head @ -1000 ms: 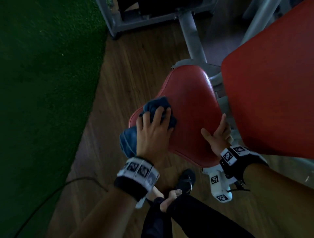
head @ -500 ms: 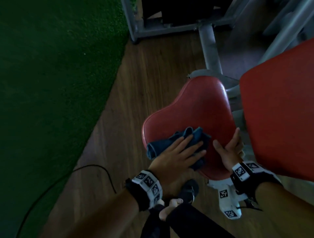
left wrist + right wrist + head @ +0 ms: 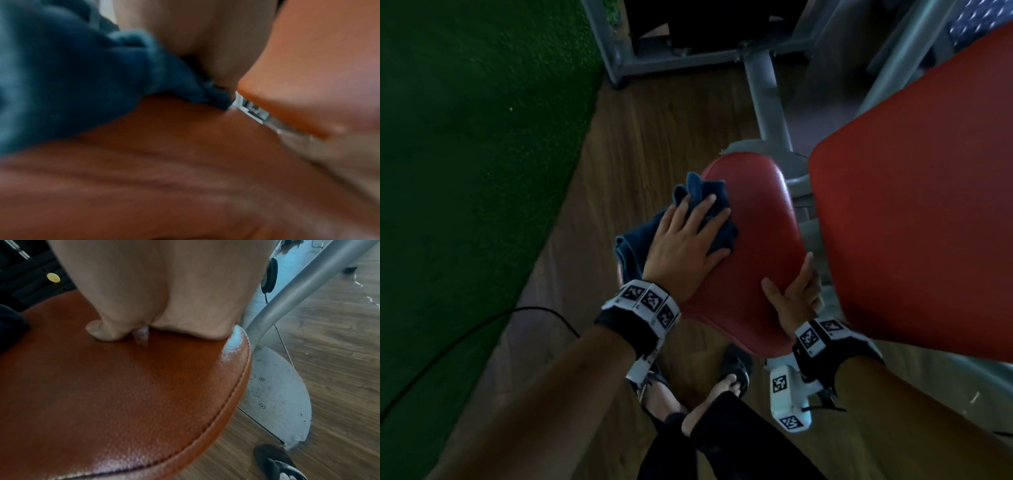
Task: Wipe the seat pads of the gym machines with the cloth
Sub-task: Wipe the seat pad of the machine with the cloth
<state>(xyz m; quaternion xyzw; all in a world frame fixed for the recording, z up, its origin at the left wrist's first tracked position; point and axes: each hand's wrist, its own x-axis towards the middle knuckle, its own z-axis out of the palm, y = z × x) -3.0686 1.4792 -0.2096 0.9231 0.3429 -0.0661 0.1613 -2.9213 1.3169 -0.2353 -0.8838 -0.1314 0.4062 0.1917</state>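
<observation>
Cloth [image 3: 702, 193] is pinned under straight fingers of the left hand [image 3: 685, 246], with bare seat pad [image 3: 760, 219] laid out to their right.

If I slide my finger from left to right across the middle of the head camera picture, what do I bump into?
Green turf → wooden floor → blue cloth → red seat pad → right hand on the pad's edge → big red back pad.

You'll find no legible text: the sandal strap [image 3: 289, 467] carries white lettering too blurred to read, and the wristbands [image 3: 645, 301] show only square code markers.
</observation>
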